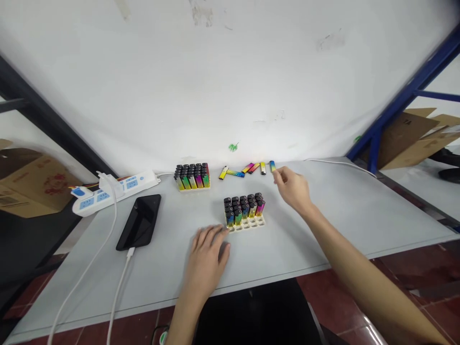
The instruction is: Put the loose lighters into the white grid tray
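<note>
Pinched at its lower end by my right hand (292,188) is a blue-and-yellow lighter (272,165), near the wall at the back of the table. My left hand (206,256) lies flat with its fingers stretched out, and a fingertip is at the near left corner of a cream holed tray (256,223). Black-topped coloured lighters (245,210) stand upright in most of that tray; several holes along its front show no lighter. Left of my right hand, loose lighters lie by the wall, among them a yellow-and-white one (263,168) and a yellow-and-blue one (235,174).
Another tray packed with upright lighters (192,177) stands at the back left. A black phone (139,222) with a white cable (120,292) and a power strip (117,191) occupy the table's left side. Cardboard boxes (413,143) sit beyond the blue frame (373,148) at right.
</note>
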